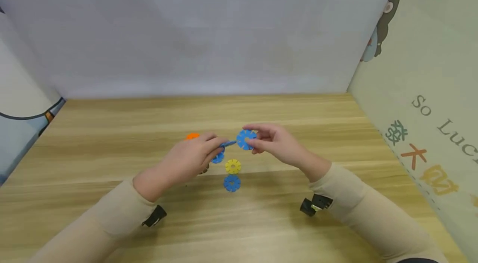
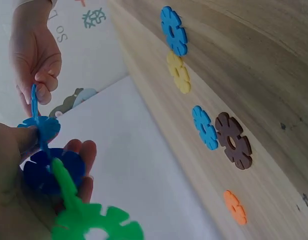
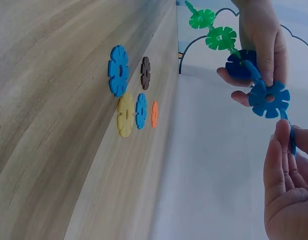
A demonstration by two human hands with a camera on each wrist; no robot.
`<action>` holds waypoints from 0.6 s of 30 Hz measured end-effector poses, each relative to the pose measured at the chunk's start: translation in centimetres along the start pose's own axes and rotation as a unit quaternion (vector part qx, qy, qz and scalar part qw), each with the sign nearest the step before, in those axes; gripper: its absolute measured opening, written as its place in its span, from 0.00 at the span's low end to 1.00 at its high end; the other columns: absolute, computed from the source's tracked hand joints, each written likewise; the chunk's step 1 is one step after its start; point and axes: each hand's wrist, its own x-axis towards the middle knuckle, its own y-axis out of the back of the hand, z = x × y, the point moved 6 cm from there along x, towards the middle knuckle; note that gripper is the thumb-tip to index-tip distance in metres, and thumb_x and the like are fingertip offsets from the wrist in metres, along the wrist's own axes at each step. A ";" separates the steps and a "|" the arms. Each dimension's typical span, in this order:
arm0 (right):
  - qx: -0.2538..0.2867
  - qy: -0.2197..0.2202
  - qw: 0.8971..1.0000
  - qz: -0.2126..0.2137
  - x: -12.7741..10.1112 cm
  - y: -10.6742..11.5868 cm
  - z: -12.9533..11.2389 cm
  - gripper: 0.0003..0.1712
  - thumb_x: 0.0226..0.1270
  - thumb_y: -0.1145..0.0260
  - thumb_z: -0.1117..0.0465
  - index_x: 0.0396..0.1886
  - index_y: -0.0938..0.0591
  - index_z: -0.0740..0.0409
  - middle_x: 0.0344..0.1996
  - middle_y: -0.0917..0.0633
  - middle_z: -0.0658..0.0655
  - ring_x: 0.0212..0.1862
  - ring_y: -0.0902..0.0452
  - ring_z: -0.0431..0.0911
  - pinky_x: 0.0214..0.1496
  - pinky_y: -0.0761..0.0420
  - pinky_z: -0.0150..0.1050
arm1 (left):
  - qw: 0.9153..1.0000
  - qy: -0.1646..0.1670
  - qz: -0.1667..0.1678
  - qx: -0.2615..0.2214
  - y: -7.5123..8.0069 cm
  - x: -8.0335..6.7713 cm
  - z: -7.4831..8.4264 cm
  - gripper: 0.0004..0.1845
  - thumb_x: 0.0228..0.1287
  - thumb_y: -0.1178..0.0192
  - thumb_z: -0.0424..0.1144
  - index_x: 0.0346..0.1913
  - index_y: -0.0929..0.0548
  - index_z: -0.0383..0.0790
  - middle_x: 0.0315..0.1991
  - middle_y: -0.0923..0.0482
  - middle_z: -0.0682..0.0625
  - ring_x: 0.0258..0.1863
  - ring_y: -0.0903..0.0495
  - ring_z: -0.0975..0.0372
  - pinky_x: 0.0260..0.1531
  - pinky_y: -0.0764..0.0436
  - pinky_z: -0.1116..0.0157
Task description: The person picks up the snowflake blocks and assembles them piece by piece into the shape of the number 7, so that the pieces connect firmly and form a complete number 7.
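My left hand grips a chain of notched plastic discs slotted into each other. In the right wrist view the chain runs from green discs through a dark blue disc to a lighter blue disc, where the left fingers pinch. Thumb and fingers of my right hand pinch a blue disc, its edge right at the chain's blue end. Both hands are raised over the table; in the head view the left hand hides the chain's green part.
Loose on the wooden table lie a near blue disc, a yellow disc, another blue disc, a brown disc and an orange disc. A pale wall stands behind, a printed one at right.
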 end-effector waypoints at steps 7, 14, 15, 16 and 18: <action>-0.022 0.000 1.000 -0.011 -0.2 -0.5 0.2 0.24 0.65 0.39 0.68 0.60 0.28 0.67 0.26 0.21 0.58 0.32 0.19 0.52 0.41 0.19 0.44 | 0.998 -0.027 0.029 0.054 0.0 0.4 0.8 0.11 0.67 0.44 0.37 0.49 0.19 0.42 0.37 0.24 0.52 0.21 0.30 0.67 0.18 0.30 0.71; -0.026 -0.006 1.000 0.005 -0.5 -1.0 0.0 0.24 0.66 0.40 0.69 0.61 0.29 0.69 0.26 0.20 0.59 0.33 0.18 0.55 0.40 0.19 0.46 | 0.993 -0.068 0.072 0.071 0.1 0.6 1.4 0.10 0.63 0.40 0.37 0.46 0.18 0.40 0.36 0.24 0.51 0.20 0.28 0.65 0.17 0.29 0.71; -0.026 -0.007 1.000 0.008 -0.6 -1.1 0.0 0.23 0.66 0.40 0.69 0.61 0.29 0.68 0.27 0.20 0.60 0.33 0.18 0.55 0.40 0.19 0.46 | 0.991 -0.075 0.081 0.071 0.2 0.5 1.4 0.09 0.63 0.39 0.36 0.45 0.18 0.40 0.36 0.24 0.51 0.19 0.28 0.65 0.17 0.30 0.71; -0.024 -0.006 1.000 0.009 -0.7 -1.2 0.0 0.23 0.66 0.40 0.69 0.61 0.29 0.68 0.28 0.19 0.61 0.33 0.18 0.55 0.40 0.19 0.45 | 0.990 -0.083 0.090 0.071 0.3 0.5 1.5 0.09 0.62 0.38 0.36 0.45 0.18 0.40 0.36 0.24 0.51 0.19 0.29 0.65 0.16 0.30 0.71; -0.020 -0.004 1.000 0.012 -0.8 -1.5 0.0 0.23 0.67 0.41 0.68 0.61 0.29 0.68 0.31 0.18 0.62 0.33 0.17 0.52 0.41 0.19 0.45 | 0.988 -0.094 0.103 0.068 0.4 0.4 1.5 0.09 0.61 0.38 0.35 0.44 0.18 0.40 0.36 0.25 0.51 0.18 0.30 0.65 0.16 0.31 0.72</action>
